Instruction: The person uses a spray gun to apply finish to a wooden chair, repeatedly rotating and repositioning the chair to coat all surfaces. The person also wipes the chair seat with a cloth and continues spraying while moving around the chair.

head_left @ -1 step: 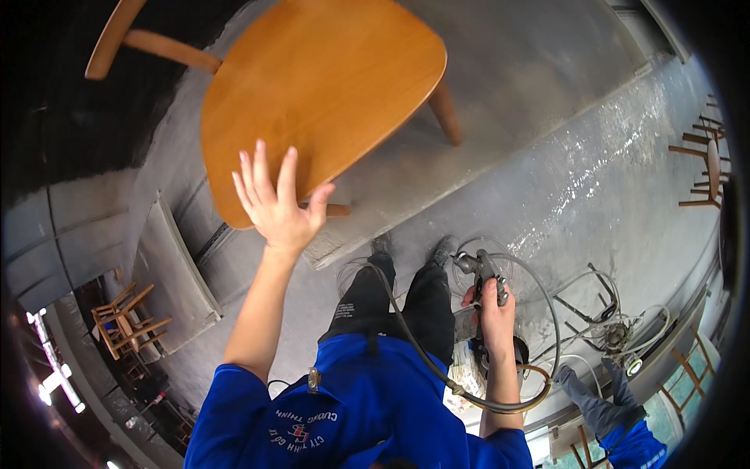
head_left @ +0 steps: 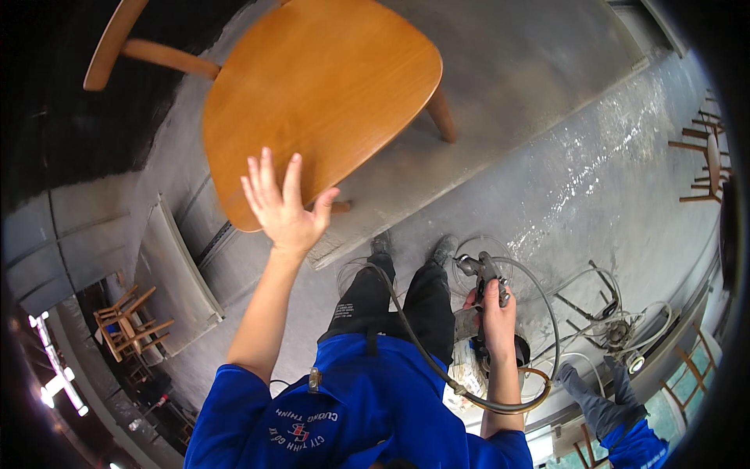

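Observation:
A wooden chair with an orange-brown seat stands in front of me, its backrest toward the upper left. My left hand lies over the near edge of the seat, fingers spread and palm down, with the thumb pointing right. Whether the whole palm presses on the wood I cannot tell. Low on my right side, my right hand is closed around the grip of a metal spray gun. A dark hose loops from the gun's area across my body.
The chair is on a grey raised platform. Loose hoses coil on the floor to the right, near a bucket beside my leg. More wooden chairs stand at left and far right. Another person is at lower right.
My left hand has shifted very slightly right and toward me. The seat's right edge appears slightly farther left. The right hand keeps its hold on the spray gun.

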### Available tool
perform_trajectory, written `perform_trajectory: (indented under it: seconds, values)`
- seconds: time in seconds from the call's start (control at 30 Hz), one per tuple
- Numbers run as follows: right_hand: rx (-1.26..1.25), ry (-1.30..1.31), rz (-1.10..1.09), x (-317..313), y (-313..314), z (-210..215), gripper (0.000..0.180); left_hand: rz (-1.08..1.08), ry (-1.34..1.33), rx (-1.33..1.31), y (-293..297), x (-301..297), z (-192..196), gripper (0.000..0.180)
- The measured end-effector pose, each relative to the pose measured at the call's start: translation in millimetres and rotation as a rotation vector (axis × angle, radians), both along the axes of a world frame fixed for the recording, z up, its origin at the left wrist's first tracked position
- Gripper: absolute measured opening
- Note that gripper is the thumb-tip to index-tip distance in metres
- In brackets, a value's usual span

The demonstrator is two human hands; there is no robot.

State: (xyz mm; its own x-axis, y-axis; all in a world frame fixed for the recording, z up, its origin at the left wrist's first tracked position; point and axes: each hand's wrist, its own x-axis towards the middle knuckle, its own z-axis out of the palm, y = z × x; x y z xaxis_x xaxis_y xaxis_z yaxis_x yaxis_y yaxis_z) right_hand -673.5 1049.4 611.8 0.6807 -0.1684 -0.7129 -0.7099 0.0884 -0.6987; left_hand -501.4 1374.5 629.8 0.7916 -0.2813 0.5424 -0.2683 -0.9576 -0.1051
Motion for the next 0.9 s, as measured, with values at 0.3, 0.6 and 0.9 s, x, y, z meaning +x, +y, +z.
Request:
perform_trajectory:
  seconds: [0.3,0.6,0.9]
  values:
    - [0.401,-0.100,-0.199,-56,-88,33,0.081,-0.061,-0.143,-0.341,-4,9,49,0.056]
    - [0.142,-0.076,-0.043,-63,-84,11,0.057,0.314,-0.335,-0.724,98,-58,133,0.053]
    - [-0.039,0.011,-0.122,-170,-10,36,0.037,0.876,1.476,-1.025,242,-210,-89,0.050]
